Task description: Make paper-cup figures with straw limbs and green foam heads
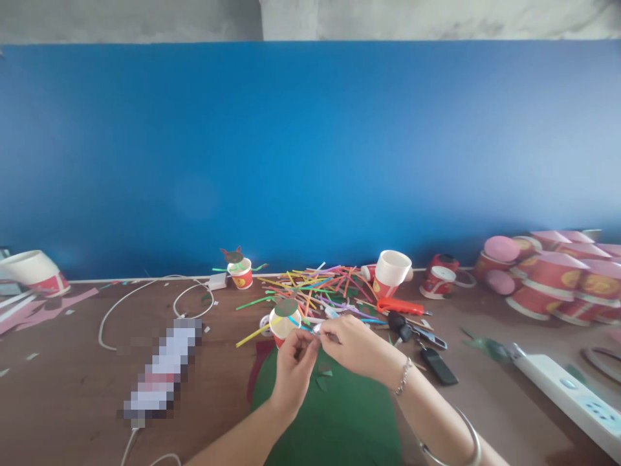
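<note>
My left hand (295, 366) is closed in a pinch, fingertips almost meeting those of my right hand (356, 343), whose fingers are also pressed together. A small whitish piece shows at the right fingertips; its kind and what lies within the left pinch are hidden. Just left of them stands a red-and-white paper cup (280, 338) with a green paper disc (286, 307) at its rim. A yellow straw (246, 337) sticks out on its left side. A blue straw (294, 321) runs from the cup toward my fingertips. Green paper (334, 414) lies under both hands.
Behind my hands is a heap of coloured straws (310, 288), with a decorated cup (242, 277) to its left. An orange-handled cutter (400, 306), keys (439, 366) and a power strip (567, 385) lie right, near stacked cups (553, 275). A blurred-out device (165, 369) lies left.
</note>
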Demonstrator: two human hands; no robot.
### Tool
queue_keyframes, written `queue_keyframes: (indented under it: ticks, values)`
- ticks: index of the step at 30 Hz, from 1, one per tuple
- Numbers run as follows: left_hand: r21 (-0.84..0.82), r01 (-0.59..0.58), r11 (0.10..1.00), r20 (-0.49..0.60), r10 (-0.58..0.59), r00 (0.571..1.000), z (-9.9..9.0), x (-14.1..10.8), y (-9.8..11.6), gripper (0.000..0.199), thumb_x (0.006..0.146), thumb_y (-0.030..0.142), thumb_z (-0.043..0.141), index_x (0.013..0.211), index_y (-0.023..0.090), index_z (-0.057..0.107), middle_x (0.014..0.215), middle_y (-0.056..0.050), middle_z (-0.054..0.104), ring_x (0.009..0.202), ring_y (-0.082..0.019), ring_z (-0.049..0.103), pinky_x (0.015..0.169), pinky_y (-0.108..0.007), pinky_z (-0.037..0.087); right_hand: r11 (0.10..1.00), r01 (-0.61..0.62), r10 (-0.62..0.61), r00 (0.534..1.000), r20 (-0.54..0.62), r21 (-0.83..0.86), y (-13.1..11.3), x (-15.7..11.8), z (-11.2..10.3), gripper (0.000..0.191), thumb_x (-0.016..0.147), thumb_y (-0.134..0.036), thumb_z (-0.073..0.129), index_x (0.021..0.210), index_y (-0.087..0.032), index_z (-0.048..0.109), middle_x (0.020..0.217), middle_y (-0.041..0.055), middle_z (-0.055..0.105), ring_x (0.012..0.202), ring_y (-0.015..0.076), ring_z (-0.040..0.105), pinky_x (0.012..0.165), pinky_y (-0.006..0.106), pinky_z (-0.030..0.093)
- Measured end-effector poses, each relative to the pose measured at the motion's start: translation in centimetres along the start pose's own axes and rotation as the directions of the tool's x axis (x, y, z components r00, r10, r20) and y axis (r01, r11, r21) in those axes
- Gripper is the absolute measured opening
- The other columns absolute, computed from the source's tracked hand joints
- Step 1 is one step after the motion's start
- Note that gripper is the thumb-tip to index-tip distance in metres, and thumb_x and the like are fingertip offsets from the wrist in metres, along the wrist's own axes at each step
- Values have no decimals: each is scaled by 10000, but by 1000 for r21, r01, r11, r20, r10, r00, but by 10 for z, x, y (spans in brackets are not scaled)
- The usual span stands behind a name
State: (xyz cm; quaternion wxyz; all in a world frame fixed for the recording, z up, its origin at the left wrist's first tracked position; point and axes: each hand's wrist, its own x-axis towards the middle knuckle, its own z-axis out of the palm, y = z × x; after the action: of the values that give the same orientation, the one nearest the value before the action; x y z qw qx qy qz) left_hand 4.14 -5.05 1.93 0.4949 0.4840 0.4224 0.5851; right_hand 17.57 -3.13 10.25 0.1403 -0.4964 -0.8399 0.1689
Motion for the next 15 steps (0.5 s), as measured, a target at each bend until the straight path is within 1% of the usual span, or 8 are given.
queue_keyframes:
  ticks: [2, 4, 7, 9, 12, 14, 15]
  values:
    - [-6, -13, 1000, -16, 13, 1000, 0, 0, 4, 316, 746, 460, 637, 701, 158, 551, 537, 61, 390, 487, -66, 296, 463, -189, 254, 999, 13, -12, 1000, -28, 38, -1, 1, 0, 247, 757, -153, 441, 511, -170, 424, 493, -37, 417, 511, 92, 331, 526, 243, 220]
    - [19, -50, 999, -32, 50, 998, 0, 0, 7, 303, 756, 452, 627, 709, 161, 556, 566, 47, 435, 500, -72, 333, 475, -192, 281, 996, 32, -27, 998, -53, 87, -3, 1, 0, 250, 737, -147, 444, 500, -170, 365, 481, -53, 346, 501, 83, 283, 507, 238, 204]
    - [95, -143, 985, -55, 149, 987, -1, -1, 12, 258, 795, 418, 588, 742, 166, 575, 622, 19, 504, 535, -89, 394, 507, -201, 323, 976, 55, -35, 995, -94, 210, -4, 2, 0, 264, 728, -148, 434, 504, -173, 296, 495, -61, 276, 510, 78, 250, 490, 226, 200]
    - [142, -208, 968, -70, 220, 973, -1, -1, 15, 224, 817, 387, 563, 755, 173, 586, 634, 11, 522, 553, -99, 420, 527, -207, 344, 940, 54, -24, 996, -91, 337, -4, 4, 0, 276, 736, -161, 421, 507, -179, 268, 506, -61, 242, 511, 76, 238, 470, 219, 192]
    - [172, -260, 950, -95, 279, 956, 0, 1, 22, 179, 818, 348, 565, 765, 181, 600, 628, 11, 526, 565, -106, 444, 540, -209, 358, 861, 14, 8, 999, -42, 509, -5, 6, -1, 283, 759, -196, 397, 505, -189, 272, 510, -61, 219, 489, 72, 220, 437, 213, 176]
    - [163, -260, 952, -114, 280, 953, 2, 3, 27, 171, 802, 347, 587, 773, 180, 610, 643, 4, 546, 581, -112, 465, 552, -212, 370, 852, -2, 24, 999, -35, 524, -5, 7, -2, 275, 770, -205, 389, 508, -188, 307, 507, -60, 240, 480, 72, 231, 434, 209, 183]
    - [151, -257, 954, -124, 277, 953, 4, 3, 29, 181, 793, 357, 597, 768, 178, 611, 654, 0, 555, 590, -115, 472, 559, -214, 377, 876, 1, 33, 997, -63, 481, -4, 7, -2, 267, 770, -199, 394, 511, -184, 332, 504, -58, 264, 480, 73, 248, 442, 208, 194]
